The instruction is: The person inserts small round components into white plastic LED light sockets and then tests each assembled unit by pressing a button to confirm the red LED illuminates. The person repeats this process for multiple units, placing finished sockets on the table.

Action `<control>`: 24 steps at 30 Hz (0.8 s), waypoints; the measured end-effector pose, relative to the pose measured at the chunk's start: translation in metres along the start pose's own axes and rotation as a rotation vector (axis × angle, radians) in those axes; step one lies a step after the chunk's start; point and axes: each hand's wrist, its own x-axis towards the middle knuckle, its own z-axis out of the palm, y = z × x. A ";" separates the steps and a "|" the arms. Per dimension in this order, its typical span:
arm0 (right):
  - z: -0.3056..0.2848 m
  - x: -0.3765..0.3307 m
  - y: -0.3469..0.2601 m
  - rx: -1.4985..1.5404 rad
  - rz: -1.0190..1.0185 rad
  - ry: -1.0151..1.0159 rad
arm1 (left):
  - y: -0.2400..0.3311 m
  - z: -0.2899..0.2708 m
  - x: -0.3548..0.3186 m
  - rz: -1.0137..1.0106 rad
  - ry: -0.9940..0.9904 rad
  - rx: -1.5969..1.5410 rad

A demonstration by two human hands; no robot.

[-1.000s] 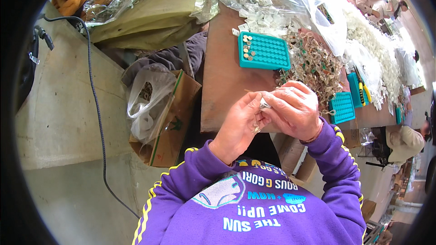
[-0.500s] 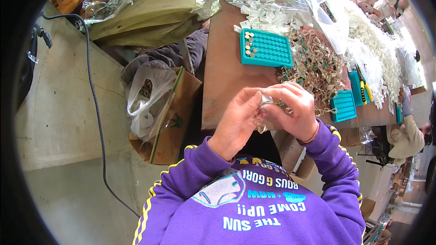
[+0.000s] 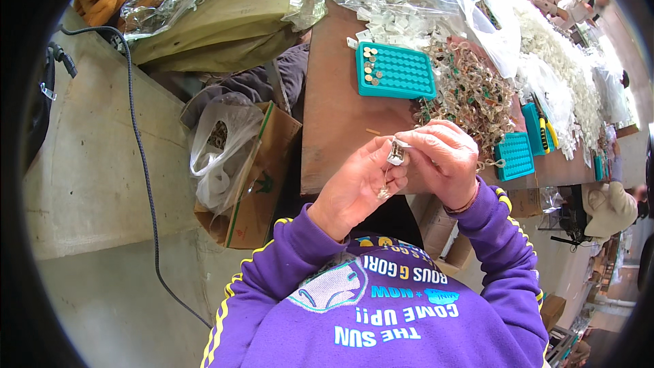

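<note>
Just past the table's near edge, my left hand (image 3: pixel 357 187) pinches a small white plastic case (image 3: pixel 396 153) between thumb and fingers. The case shows a dark, metallic inside. Thin wires with a clear plastic piece (image 3: pixel 383 193) hang from it across my left fingers. My right hand (image 3: pixel 444 162) is closed, thumb and fingertips pressed together at the case's upper right edge; what sits between them is too small to make out. Beyond my hands lies a teal tray (image 3: pixel 409 73) of round pockets, with several small round metal discs (image 3: pixel 370 65) at its left end.
A heap of tangled wired clear parts (image 3: pixel 470 88) covers the table's middle, with white plastic cases (image 3: pixel 388 24) behind. Another teal tray (image 3: pixel 514 157) and yellow-handled pliers (image 3: pixel 548 135) lie right. A cardboard box (image 3: pixel 255 184) stands left below the table. Several people work at far right.
The white case has turned so its inside shows. My right fingers have shifted from wrapping over it to its upper right edge, and my left fingers have curled under it.
</note>
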 end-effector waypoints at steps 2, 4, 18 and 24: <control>0.000 0.001 -0.001 0.053 0.026 -0.017 | 0.003 0.000 -0.001 0.040 -0.061 0.044; 0.000 0.001 -0.002 0.125 0.072 -0.040 | 0.003 0.002 -0.002 0.087 0.046 0.116; 0.008 0.000 0.002 -0.066 -0.145 -0.087 | -0.006 -0.002 0.005 0.164 0.070 0.142; 0.009 -0.002 0.010 -0.112 -0.209 -0.076 | -0.010 0.000 0.004 0.118 0.085 0.043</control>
